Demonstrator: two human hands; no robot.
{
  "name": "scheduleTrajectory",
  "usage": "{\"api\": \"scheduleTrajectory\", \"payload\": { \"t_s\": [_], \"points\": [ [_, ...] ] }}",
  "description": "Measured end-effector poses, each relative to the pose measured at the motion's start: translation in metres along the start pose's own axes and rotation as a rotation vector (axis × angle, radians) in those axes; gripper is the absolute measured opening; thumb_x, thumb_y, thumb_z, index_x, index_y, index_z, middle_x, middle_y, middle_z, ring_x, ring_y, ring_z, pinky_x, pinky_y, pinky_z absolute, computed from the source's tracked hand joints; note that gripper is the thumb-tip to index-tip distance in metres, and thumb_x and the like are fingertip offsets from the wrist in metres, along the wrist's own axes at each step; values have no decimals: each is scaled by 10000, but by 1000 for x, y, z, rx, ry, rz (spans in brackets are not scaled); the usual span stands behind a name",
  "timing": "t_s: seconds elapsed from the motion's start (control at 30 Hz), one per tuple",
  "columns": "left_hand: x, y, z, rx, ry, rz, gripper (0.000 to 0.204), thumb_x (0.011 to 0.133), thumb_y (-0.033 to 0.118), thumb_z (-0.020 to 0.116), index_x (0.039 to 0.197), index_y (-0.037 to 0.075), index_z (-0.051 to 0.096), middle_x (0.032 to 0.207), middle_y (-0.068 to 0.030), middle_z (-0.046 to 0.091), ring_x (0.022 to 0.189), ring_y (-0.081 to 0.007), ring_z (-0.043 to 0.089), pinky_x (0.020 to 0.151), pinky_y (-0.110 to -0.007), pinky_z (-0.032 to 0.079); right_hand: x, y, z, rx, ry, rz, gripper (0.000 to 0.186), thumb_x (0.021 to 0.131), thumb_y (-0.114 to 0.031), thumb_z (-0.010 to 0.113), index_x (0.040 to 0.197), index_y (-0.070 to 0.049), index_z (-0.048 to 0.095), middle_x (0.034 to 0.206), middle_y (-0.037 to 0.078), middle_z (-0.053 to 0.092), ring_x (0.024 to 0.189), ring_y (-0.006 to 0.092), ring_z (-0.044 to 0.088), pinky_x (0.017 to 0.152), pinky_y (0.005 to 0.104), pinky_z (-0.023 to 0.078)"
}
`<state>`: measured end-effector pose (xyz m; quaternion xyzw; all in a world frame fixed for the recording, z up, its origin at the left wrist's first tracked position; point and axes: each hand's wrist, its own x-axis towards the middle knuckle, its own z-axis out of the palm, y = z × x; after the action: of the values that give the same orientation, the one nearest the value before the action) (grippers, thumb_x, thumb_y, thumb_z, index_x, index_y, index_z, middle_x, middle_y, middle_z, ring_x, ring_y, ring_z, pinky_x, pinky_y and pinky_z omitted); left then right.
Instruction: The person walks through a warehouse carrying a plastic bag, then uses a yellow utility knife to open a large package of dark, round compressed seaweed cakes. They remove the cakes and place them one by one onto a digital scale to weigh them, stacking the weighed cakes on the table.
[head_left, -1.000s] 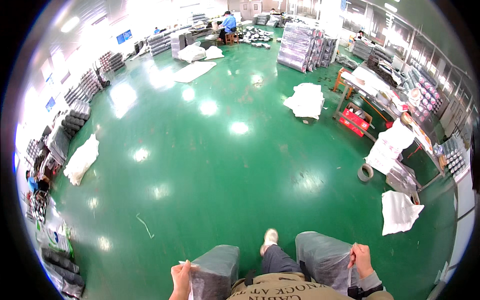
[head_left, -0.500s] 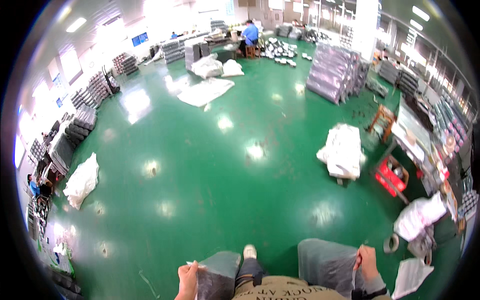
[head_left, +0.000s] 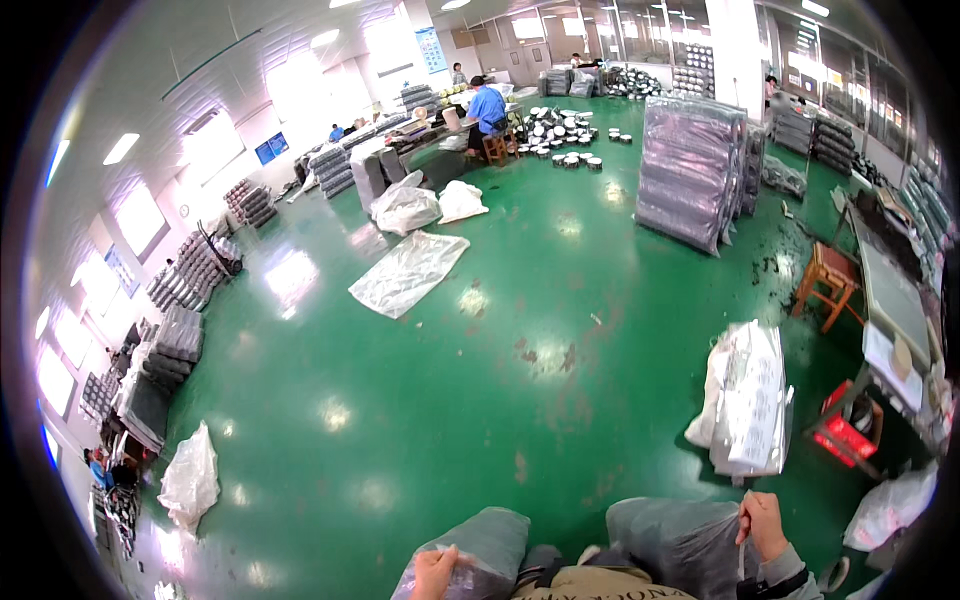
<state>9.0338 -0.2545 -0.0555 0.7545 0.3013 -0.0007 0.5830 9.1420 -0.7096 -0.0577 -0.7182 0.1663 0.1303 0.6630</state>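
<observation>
At the lower edge, my left hand (head_left: 435, 572) is closed on a grey plastic-wrapped bundle (head_left: 495, 540) hanging on my left side. To the right, my right hand (head_left: 764, 525) grips the gathered edge of a second grey plastic-wrapped bundle (head_left: 665, 530), which hangs beside my leg. Both bundles look full, with cloudy film around dark contents that I cannot make out. Their lower parts run out of view or are hidden by my body.
A pile of white and clear plastic bags (head_left: 745, 400) lies ahead right, near a wooden stool (head_left: 830, 280) and a red crate (head_left: 845, 430). Tall stacks of wrapped goods (head_left: 690, 170) stand farther off. Plastic sheeting (head_left: 410, 272) lies on the green floor. A person in blue (head_left: 487, 108) sits at the back.
I have moved forward and the view has tilted up; the bag pile and stool appear nearer and farther right. Both hands keep their holds on the bundles.
</observation>
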Motion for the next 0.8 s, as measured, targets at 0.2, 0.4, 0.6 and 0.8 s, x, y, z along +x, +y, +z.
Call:
{"api": "scheduleTrajectory", "payload": {
  "t_s": [0.2, 0.4, 0.6, 0.8],
  "points": [
    [239, 90, 81, 187, -121, -10, 331, 835, 299, 500, 766, 10, 647, 661, -32, 594, 599, -102, 510, 551, -245, 397, 211, -100, 6, -14, 59, 14, 315, 831, -157, 397, 577, 16, 467, 448, 62, 427, 305, 172, 450, 291, 267, 368],
    [453, 209, 185, 3, -160, -20, 298, 831, 249, 524, 726, -7, 632, 604, -20, 564, 518, -98, 483, 472, -241, 369, 379, -202, -6, 44, 220, -76, 285, 830, -141, 394, 595, 5, 466, 457, 49, 418, 324, 163, 466, 308, 256, 374],
    [652, 314, 301, -82, -319, 124, 279, 808, 121, 476, 664, -87, 593, 621, -141, 593, 550, -172, 558, 534, -257, 445, 548, -286, -20, 66, 203, -25, 260, 817, -122, 414, 602, 12, 472, 472, 48, 428, 338, 162, 480, 323, 247, 379],
    [800, 434, 466, 140, -478, 180, 334, 816, 294, 524, 718, 10, 668, 504, -9, 518, 439, -63, 391, 405, -247, 296, 730, -336, -70, 152, 312, 34, 276, 818, -126, 397, 587, 11, 465, 444, 56, 413, 321, 168, 464, 305, 273, 370]
  ]
}}
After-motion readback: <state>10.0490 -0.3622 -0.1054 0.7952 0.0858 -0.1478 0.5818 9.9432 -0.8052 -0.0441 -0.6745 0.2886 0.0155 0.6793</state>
